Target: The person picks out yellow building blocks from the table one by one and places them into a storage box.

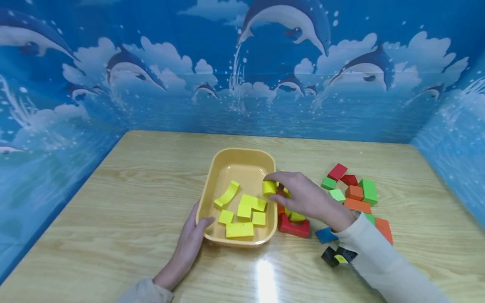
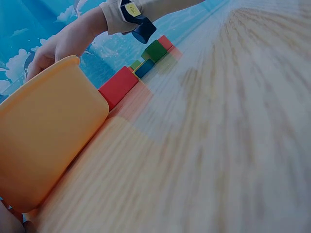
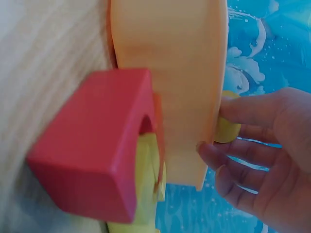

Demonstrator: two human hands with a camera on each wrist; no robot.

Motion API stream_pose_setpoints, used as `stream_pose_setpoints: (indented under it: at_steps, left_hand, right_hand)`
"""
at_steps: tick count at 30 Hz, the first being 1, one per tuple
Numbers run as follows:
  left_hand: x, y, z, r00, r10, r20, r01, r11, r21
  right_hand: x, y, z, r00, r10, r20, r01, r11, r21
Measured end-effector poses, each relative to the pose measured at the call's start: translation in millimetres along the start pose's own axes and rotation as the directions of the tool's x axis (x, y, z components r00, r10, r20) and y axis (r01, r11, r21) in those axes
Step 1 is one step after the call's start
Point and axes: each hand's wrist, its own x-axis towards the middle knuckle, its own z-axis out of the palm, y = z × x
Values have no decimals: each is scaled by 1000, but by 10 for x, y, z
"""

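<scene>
I can see the right hand [image 1: 301, 194] pinching a rounded yellow block [image 1: 269, 189] between thumb and fingers at the right rim of the tan tray [image 1: 246, 170], while the left hand [image 1: 192, 233] grips the tray's left side, thumb over the edge. I'd hold the tray steady, bring the block well inside, and release it low beside the other yellow blocks [image 1: 239, 230], since its curved side could roll.

sleeves [image 1: 390, 263]: pale beige | right-wrist device [image 2: 144, 29]: black, boxy | label [image 2: 132, 9]: yellow, dark marking
</scene>
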Motion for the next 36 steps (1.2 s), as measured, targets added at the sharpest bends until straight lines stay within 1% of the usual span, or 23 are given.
stream_pose_setpoints:
  at_steps: [4,8,12,14,17,20,22,24,26,28,30,32,36]
  left_hand:
    - [7,-5,11,1000,-9,-4,9,1000,9]
    - [19,-12,6,1000,-14,-7,15,1000,17]
    - [27,-23,-1,1000,-10,-6,10,1000,15]
    - [29,-26,-1,1000,-15,-8,15,1000,11]
    - [28,-21,-1,1000,-12,-6,12,1000,15]
    - [23,-23,3,1000,-6,-5,7,1000,23]
    - [25,-15,0,1000,-4,-5,4,1000,31]
    - [32,-4,-11,1000,-9,-8,9,999,38]
    - [37,5,-22,1000,-24,-14,25,999,46]
    - [40,8,-28,999,-40,-21,41,998,49]
    - [40,11,-28,999,-48,-25,49,998,49]
    - [36,14,-21,999,-47,-22,48,998,46]
    - [32,19,-1,1000,-31,-5,31,999,25]
  right_hand:
    - [-49,-89,89,999,2,41,-2,1000,1]
    - [-55,-181,165,998,0,58,1,1000,-9]
    - [-53,-224,217,999,-3,39,5,999,-53]
    - [-75,-216,224,1000,-7,9,8,998,-62]
    - [-118,-158,180,997,-9,-82,5,999,-44]
    - [-145,-23,63,984,-5,-178,1,1000,-22]
    - [-144,101,-35,981,24,-192,-31,999,-32]
    - [-138,234,-113,985,62,-163,-72,996,-59]
    - [-133,359,-150,990,108,-94,-117,988,-100]
    - [-133,464,-144,991,133,-29,-136,982,-133]
    - [-135,553,-115,991,137,9,-134,980,-150]
    - [-147,624,-76,992,123,20,-118,980,-159]
    - [-179,716,-27,995,96,8,-93,981,-172]
